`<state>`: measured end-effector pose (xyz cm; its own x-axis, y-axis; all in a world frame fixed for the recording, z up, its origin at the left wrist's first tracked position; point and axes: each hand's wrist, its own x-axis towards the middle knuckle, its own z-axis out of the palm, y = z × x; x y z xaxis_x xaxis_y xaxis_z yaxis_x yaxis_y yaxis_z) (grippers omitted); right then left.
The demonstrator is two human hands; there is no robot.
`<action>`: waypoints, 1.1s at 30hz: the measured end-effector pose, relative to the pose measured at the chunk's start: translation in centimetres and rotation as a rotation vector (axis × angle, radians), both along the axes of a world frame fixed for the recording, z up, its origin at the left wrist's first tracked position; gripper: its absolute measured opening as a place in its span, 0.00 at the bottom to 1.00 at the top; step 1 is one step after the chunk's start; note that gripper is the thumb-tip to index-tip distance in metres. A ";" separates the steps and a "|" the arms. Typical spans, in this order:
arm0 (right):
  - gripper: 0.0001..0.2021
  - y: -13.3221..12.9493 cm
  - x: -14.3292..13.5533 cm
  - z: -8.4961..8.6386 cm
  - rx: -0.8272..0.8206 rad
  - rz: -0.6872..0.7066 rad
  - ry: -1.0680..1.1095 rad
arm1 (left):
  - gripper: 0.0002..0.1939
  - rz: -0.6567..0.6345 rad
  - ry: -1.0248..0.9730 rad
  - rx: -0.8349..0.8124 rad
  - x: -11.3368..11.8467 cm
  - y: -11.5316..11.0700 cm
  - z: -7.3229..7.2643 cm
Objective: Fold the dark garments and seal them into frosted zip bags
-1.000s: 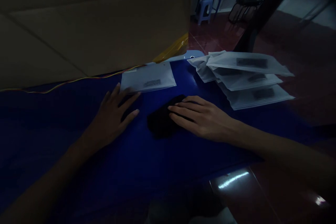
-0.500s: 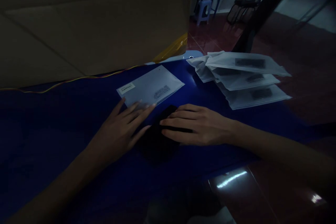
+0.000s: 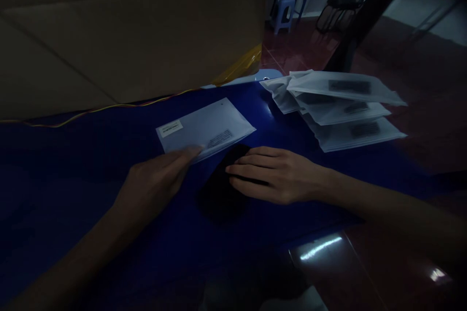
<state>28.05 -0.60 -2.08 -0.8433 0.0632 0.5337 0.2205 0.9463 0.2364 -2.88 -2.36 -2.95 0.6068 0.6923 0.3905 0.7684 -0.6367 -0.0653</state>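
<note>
A frosted plastic bag [image 3: 204, 124] with a pale label and dark print lies in the middle of the blue table. My left hand [image 3: 158, 175] is closed on the bag's near edge, thumb and fingers pinching it. Just in front of the bag is a black, flat-looking item [image 3: 222, 197], too dark to make out. My right hand [image 3: 272, 175] lies flat over the right side of that black item, fingers stretched out to the left.
Several filled frosted bags [image 3: 346, 107] are stacked at the table's right end. A large cardboard box [image 3: 138, 48] stands behind the table, with a thin yellow-red wire [image 3: 120, 105] along its base. Farther back, a person sits on a blue stool [image 3: 282, 14] near a black chair [image 3: 345, 0].
My left hand has gone from spread fingers to a pinch on the bag's near edge. The bag has shifted slightly toward me, its near edge raised a little. My right hand has barely moved.
</note>
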 end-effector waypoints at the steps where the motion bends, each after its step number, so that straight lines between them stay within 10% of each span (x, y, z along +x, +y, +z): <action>1: 0.09 0.0 0.0 0.0 -0.005 0.001 0.002 | 0.22 0.002 0.017 -0.033 -0.1 -0.1 0.1; 27: 0.04 -1.5 -2.1 -0.9 0.089 0.038 0.336 | 0.19 0.066 -0.111 -0.097 2.0 -1.7 0.6; 33: 0.04 -1.3 -2.1 -1.2 0.052 0.045 0.339 | 0.19 -0.090 -0.122 -0.036 2.1 -1.9 1.0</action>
<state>25.95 -1.87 -3.26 -0.6187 -0.0053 0.7856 0.2527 0.9455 0.2055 -0.77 -4.24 -2.00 0.6172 0.6520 0.4405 0.7086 -0.7039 0.0491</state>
